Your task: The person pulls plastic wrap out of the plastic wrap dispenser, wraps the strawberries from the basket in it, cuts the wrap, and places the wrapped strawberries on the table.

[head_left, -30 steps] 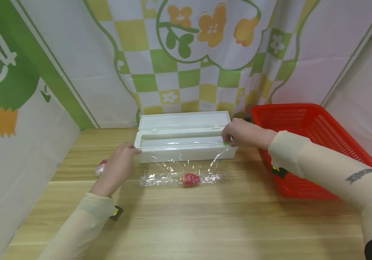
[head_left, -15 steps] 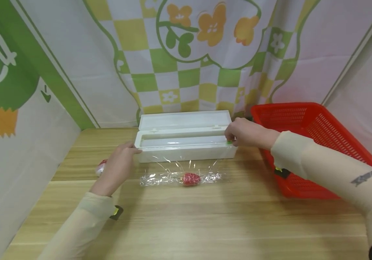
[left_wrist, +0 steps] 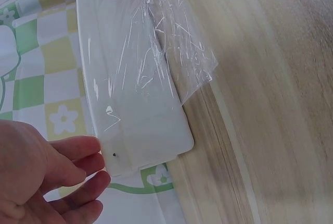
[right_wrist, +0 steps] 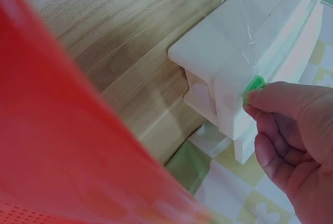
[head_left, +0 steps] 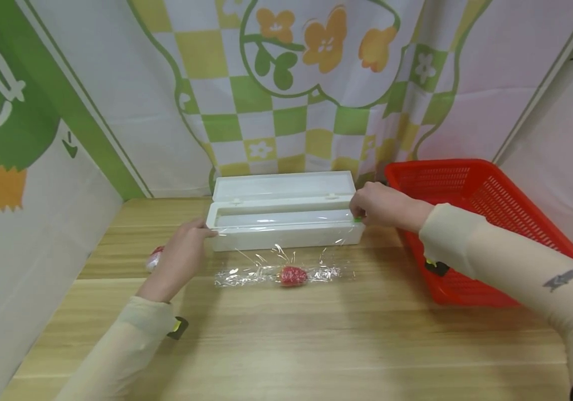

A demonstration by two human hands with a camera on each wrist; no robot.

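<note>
A long white cling film dispenser box (head_left: 286,236) lies on the table with its lid (head_left: 286,187) raised. Clear cling film (head_left: 276,259) runs over its front edge and down to the table. There, a red, strawberry-like piece (head_left: 293,275) lies in a twisted strip of film. My left hand (head_left: 178,259) touches the box's left end with its fingertips; the left wrist view shows the fingers (left_wrist: 86,146) at the corner. At the right end, my right hand (head_left: 378,205) pinches the small green slide cutter (right_wrist: 254,89) between thumb and finger. The other right fingers are curled.
A red perforated basket (head_left: 466,192) stands at the right, close by my right forearm. Another small red and white wrapped piece (head_left: 155,259) lies beside my left hand, partly covered by it. A patterned curtain (head_left: 291,122) hangs right behind the box.
My right hand and the green slide cutter have shifted slightly right along the box's front edge to its right end. My left hand has stayed in place.
</note>
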